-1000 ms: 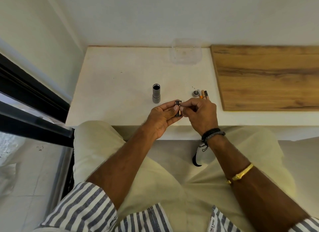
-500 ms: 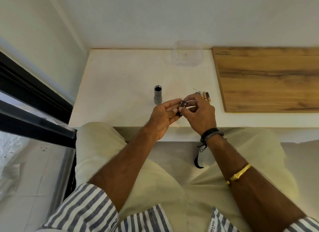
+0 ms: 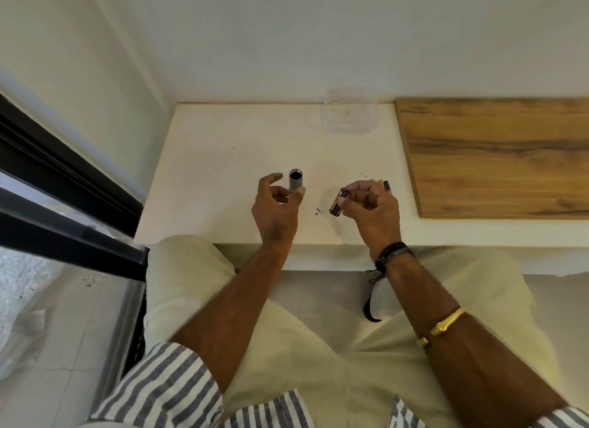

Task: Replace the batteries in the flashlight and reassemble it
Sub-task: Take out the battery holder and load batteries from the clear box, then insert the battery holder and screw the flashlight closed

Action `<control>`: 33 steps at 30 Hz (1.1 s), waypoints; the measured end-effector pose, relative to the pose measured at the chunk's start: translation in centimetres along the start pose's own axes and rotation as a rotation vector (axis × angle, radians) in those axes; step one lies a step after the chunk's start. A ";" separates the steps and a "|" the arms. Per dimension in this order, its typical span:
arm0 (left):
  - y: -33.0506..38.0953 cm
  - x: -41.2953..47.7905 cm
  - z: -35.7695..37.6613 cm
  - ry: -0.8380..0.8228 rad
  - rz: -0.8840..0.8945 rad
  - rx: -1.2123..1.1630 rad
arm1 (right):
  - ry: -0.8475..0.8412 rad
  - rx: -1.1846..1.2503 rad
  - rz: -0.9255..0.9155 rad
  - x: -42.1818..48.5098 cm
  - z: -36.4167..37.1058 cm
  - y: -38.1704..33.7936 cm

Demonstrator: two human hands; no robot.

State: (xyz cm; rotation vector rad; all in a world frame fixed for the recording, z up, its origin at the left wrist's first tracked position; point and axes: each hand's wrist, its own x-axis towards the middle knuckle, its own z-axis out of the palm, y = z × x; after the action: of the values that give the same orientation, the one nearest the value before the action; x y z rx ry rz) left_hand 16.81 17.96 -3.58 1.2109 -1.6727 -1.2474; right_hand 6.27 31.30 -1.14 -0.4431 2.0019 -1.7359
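1. Flashlight body (image 3: 295,180): grey tube, upright on the white table (image 3: 223,172), open dark end up, roughly mid-table.
2. Left hand (image 3: 277,209): fingers spread and curled around the tube, thumb tip at its lower right side, index raised to its left. Contact unclear, so can't tell if it actually grips the tube.
3. Right hand (image 3: 374,209): pinching the battery holder (image 3: 338,203), a small dark cartridge with copper-coloured cells, tilted, held just above the table. Well right of the tube, not touching it.
4. Loose batteries (image 3: 384,185): lying on the table just behind the right hand, mostly hidden by the fingers; count not readable.
5. Small dark specks on the table near the holder and further back.
6. Clear plastic container (image 3: 349,112): at the table's far edge, against the wall.
7. Wooden board (image 3: 494,156): covers the surface to the right of the white table.
8. Right wrist has a dark band with a hanging strap; gold bracelet further up the forearm. Striped sleeves rolled up.
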 end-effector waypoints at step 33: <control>0.9 -2.4 -0.2 -0.394 0.614 0.595 | 0.016 0.106 -0.031 -0.2 -1.1 -0.4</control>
State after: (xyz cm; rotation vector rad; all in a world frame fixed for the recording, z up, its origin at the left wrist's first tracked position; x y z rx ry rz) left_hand 17.45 20.23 -2.73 0.6611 -2.5727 -0.6377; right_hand 5.86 32.24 -0.58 -0.4283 1.9125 -1.8590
